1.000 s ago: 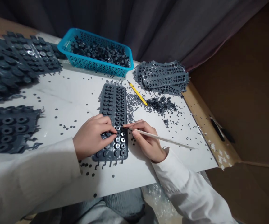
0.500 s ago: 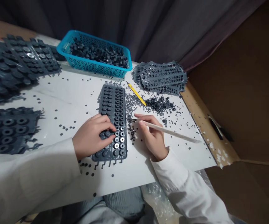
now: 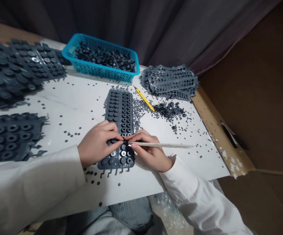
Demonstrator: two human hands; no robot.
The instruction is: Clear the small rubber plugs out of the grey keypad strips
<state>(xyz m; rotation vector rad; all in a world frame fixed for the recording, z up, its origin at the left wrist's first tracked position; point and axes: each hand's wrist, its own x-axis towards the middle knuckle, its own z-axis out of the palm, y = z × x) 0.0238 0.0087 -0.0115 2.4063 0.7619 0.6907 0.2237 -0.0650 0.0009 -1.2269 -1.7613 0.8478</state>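
Observation:
My left hand (image 3: pixel 98 143) lies curled on the lower part of a dark grey moulded rubber sheet (image 3: pixel 118 109), its fingertips pressing among rows of round studs. Some studs near the fingers show pale rings or holes. My right hand (image 3: pixel 149 152) pinches a thin pale wooden stick (image 3: pixel 161 144) whose tip reaches the sheet beside my left fingertips. The stick points almost level across the white table. My hands hide part of the sheet's lower rows.
A blue plastic basket (image 3: pixel 99 70) full of dark pieces stands at the back, beside a stack of punched grey sheets (image 3: pixel 171 81). A yellow pencil (image 3: pixel 143 99) and a heap of loose pieces (image 3: pixel 168 110) lie nearby. More studded sheets (image 3: pixel 11 137) lie left, among scattered small granules.
My right hand has moved left from beside the sheet, bringing the stick's tip onto the sheet next to my left fingers. The stick has swung more level. My left hand has stayed nearly still.

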